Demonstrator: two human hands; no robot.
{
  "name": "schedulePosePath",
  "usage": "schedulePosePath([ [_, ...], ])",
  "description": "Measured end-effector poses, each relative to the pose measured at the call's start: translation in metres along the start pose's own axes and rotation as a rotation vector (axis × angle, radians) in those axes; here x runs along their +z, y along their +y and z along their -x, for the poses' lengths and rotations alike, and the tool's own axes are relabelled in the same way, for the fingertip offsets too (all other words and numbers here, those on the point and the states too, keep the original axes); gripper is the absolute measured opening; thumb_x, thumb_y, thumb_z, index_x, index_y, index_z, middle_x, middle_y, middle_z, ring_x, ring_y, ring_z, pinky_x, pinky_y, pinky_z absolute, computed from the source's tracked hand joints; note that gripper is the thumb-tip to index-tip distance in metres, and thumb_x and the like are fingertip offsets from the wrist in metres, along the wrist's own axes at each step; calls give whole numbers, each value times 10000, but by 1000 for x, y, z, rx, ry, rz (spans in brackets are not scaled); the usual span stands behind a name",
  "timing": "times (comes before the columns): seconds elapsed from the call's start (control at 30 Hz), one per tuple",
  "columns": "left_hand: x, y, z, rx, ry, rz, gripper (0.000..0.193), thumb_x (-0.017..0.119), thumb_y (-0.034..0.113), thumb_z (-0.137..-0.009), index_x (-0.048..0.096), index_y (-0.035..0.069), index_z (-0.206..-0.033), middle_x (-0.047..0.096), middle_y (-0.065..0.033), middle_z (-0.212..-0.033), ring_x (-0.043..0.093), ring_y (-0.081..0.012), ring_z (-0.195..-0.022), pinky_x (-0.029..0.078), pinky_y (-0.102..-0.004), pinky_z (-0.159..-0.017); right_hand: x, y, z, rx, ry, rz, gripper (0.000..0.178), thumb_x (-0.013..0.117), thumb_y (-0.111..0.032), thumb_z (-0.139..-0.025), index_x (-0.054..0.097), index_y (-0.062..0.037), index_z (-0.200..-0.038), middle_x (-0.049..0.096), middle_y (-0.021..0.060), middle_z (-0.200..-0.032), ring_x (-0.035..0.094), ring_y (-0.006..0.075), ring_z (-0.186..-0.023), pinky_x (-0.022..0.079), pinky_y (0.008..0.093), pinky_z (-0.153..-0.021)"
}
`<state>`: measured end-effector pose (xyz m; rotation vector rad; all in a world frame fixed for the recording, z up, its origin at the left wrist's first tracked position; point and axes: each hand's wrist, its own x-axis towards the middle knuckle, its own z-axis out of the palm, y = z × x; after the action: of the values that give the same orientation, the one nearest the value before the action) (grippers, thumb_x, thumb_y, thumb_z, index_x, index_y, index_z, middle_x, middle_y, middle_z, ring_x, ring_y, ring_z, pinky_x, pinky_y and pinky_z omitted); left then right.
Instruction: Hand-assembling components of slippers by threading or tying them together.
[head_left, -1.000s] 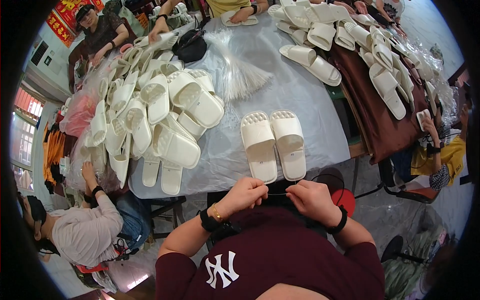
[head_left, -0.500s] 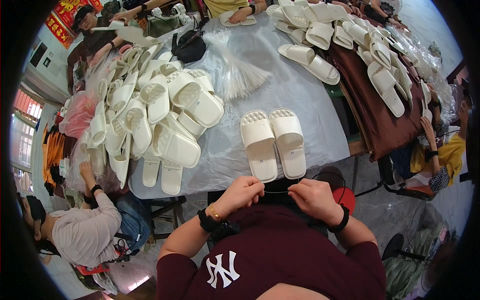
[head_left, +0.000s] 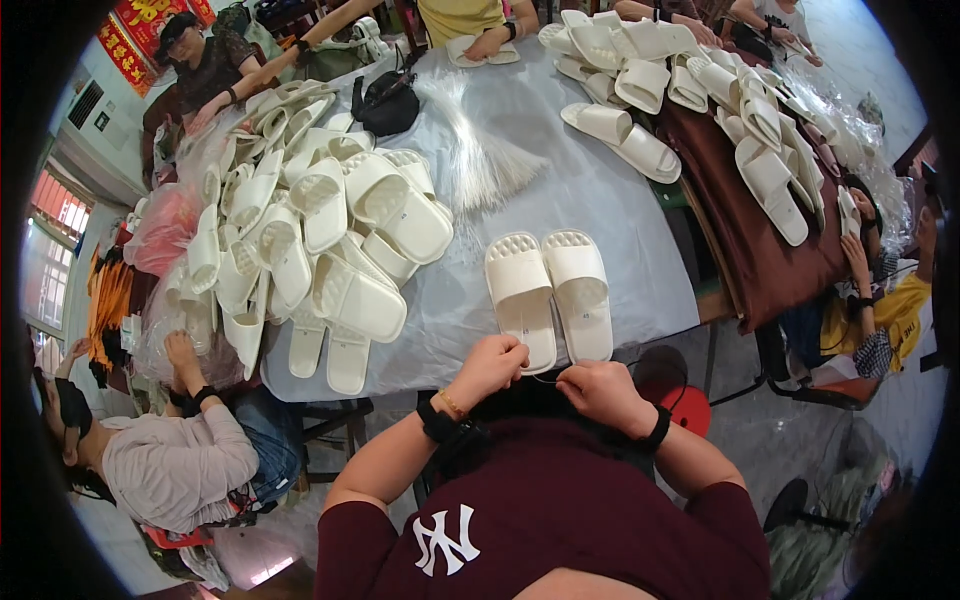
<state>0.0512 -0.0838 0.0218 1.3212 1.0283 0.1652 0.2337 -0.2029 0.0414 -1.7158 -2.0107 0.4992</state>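
Note:
A pair of white slippers (head_left: pixel 548 292) lies side by side, soles up, at the near edge of the grey table (head_left: pixel 600 210). My left hand (head_left: pixel 492 366) and my right hand (head_left: pixel 600 392) are curled close together just below the slippers' heels. A thin clear strand (head_left: pixel 545 380) runs between the two hands, pinched by their fingertips. Both wrists wear dark bands.
A big heap of white slippers (head_left: pixel 300 240) covers the table's left side. A bundle of clear plastic ties (head_left: pixel 480 160) and a black bag (head_left: pixel 385 105) lie farther back. More slippers (head_left: pixel 690 90) sit on a brown cloth at right. Other people sit around the table.
My hands have shifted slightly and drawn apart a little, with the thin strand now showing between them. The slipper pair has stayed in place.

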Motion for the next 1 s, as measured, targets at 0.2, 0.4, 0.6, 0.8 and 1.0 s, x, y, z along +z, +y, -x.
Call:
schedulePosePath([
  [0.2, -5, -13, -32, 94, 139, 16, 294, 544, 264, -912, 655, -4, -864, 598, -42, -627, 512, -98, -449, 406, -248, -422, 13, 19, -24, 33, 17, 74, 138, 616, -217, -837, 666, -96, -791, 627, 100, -707, 630, 312, -661, 502, 425, -593],
  [0.4, -6, -20, -43, 251, 306, -149, 327, 553, 294, -926, 673, -10, -926, 639, -62, -660, 566, -112, -476, 450, -266, -453, 22, 51, -57, 109, 228, 56, 135, 606, -196, -842, 660, -98, -917, 638, 128, -816, 628, 345, -736, 499, 443, -635],
  [0.6, -26, -14, -50, 349, 543, -299, 334, 565, 312, -897, 667, -5, -876, 651, -134, -684, 610, -255, -600, 479, -374, -563, 10, 55, -54, 118, 301, -168, 174, 607, -113, -831, 658, -93, -996, 640, 123, -835, 626, 335, -735, 502, 417, -636],
  [0.8, -52, 9, -99, 420, 755, -519, 302, 585, 289, -862, 656, 0, -912, 665, -205, -783, 653, -348, -742, 505, -421, -669, -15, 90, -84, 308, 533, -241, 135, 592, -117, -853, 664, -40, -937, 663, 149, -812, 638, 325, -717, 507, 380, -634],
  [1.0, -54, 35, -139, 250, 765, -750, 298, 583, 289, -840, 652, 3, -884, 662, -227, -843, 635, -405, -815, 502, -479, -743, -23, 149, -139, 556, 460, -122, 252, 606, -238, -828, 674, -3, -889, 673, 194, -813, 655, 353, -779, 514, 418, -697],
])
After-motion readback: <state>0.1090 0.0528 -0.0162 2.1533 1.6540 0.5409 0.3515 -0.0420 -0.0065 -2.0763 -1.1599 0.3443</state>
